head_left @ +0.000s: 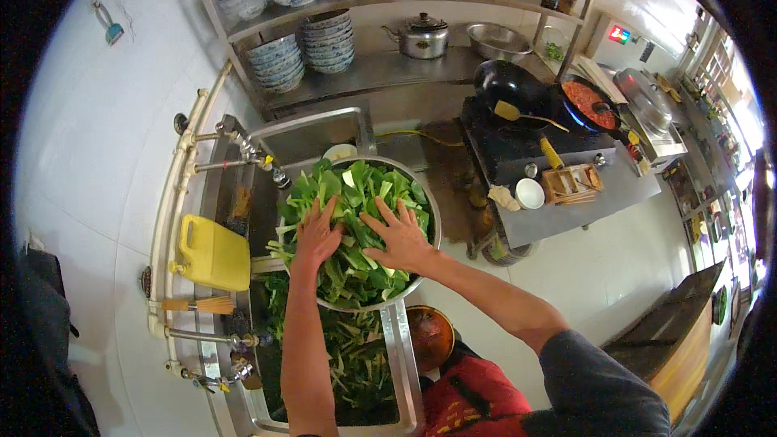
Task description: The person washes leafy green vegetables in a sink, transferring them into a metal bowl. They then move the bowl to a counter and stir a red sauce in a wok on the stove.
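Note:
A heap of chopped leafy greens (368, 186) fills a large round metal basin (437, 218), which rests across the rims of the double sink (402, 364). My left hand (318, 235) lies on the near left of the heap, fingers spread over the leaves. To its right, my right hand (401, 239) presses flat on the greens with its fingers apart. Neither hand grips anything. More cut greens (360, 364) lie in the near sink basin, partly under my left forearm.
Taps (279, 174) and a yellow jug (214, 252) line the left wall. On the right, a wok (510, 93) and a pan of red food (589, 103) over a blue flame sit on the stove. Bowls (328, 40) and a kettle (423, 36) stand on shelves behind.

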`<state>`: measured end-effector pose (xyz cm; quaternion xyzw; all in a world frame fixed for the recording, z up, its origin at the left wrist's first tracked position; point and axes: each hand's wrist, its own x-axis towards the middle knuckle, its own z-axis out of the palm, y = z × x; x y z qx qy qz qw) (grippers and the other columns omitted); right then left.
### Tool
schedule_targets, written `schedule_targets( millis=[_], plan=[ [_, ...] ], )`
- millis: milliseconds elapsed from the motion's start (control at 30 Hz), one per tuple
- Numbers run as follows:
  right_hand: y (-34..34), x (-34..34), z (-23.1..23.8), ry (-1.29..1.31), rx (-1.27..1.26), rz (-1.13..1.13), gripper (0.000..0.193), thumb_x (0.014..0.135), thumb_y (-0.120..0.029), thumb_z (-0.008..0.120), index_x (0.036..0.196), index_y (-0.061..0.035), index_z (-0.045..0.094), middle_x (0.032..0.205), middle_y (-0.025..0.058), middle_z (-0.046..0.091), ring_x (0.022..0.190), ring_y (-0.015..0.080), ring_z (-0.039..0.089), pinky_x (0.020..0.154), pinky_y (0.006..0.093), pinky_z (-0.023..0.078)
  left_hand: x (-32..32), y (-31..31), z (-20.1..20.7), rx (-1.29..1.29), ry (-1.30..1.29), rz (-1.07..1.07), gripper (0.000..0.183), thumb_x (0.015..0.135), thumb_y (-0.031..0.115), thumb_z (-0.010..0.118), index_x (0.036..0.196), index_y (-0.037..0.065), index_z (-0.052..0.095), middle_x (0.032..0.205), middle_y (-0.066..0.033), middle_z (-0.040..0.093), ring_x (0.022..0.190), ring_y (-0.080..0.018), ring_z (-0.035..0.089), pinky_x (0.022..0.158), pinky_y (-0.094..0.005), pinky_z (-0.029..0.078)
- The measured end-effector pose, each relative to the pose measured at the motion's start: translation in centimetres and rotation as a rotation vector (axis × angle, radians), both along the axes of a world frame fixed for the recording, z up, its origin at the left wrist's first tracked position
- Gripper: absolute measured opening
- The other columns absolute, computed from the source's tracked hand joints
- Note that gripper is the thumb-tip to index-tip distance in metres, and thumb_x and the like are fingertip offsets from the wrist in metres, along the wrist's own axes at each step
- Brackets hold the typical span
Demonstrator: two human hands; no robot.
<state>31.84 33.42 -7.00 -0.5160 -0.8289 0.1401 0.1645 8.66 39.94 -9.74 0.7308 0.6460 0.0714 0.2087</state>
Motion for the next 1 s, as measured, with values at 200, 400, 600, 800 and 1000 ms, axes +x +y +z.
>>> schedule_targets(
  millis=[200,400,600,800,1000],
  plan=[
    [-0.9,-0.9,3.6,-0.083,-0.024,0.034,0.075,0.082,-0.057,0.066,0.142,-0.0144,0.051,0.154,0.021,0.033,0.136,0.0594,0.027,0.107,0.0712,0.026,-1.5,-3.2,2.4,0.285,-0.106,-0.037,0.066,0.092,0.046,0.064,0.15,0.025,0.039,0.153,-0.0236,0.034,0.139,-0.0492,0.031,0.109,-0.0637,0.031],
    [-0.9,2.3,6.3,0.436,0.054,0.03,0.049,0.087,-0.033,0.07,0.126,-0.0045,0.062,0.132,0.0244,0.058,0.126,0.037,0.054,0.107,0.0427,0.042,-1.4,-5.6,5.8,0.329,-0.269,-0.003,0.056,0.096,0.033,0.064,0.144,0.011,0.047,0.144,-0.0212,0.047,0.134,-0.0429,0.044,0.105,-0.0557,0.041],
    [0.5,8.7,2.5,0.67,-0.251,-0.341,0.038,0.093,-0.018,0.067,0.124,0.0025,0.062,0.11,0.0119,0.071,0.103,0.0158,0.065,0.09,0.0306,0.051,-4.3,-11.0,7.7,0.455,-0.57,0.368,0.034,0.099,0.024,0.061,0.126,0.003,0.062,0.112,-0.0153,0.069,0.101,-0.024,0.068,0.083,-0.0359,0.054],
    [-2.5,12.1,-4.0,0.841,-0.835,-0.53,0.054,0.088,-0.032,0.071,0.131,-0.0038,0.054,0.105,0.0078,0.068,0.081,0.0219,0.066,0.079,0.0392,0.056,-6.3,-19.4,1.8,0.259,-0.814,0.939,0.041,0.097,0.029,0.063,0.125,-0.001,0.062,0.107,-0.0134,0.069,0.086,-0.0185,0.065,0.075,-0.0349,0.054],
    [-1.5,11.5,-7.7,1.147,-1.315,-0.374,0.052,0.084,-0.023,0.072,0.13,-0.0076,0.053,0.115,0.0104,0.066,0.097,0.0275,0.067,0.084,0.0478,0.058,-2.6,-21.8,-4.8,-0.163,-1.193,0.946,0.043,0.095,0.025,0.06,0.127,-0.002,0.051,0.101,-0.0122,0.061,0.088,-0.0296,0.066,0.077,-0.0457,0.062]
  ],
)
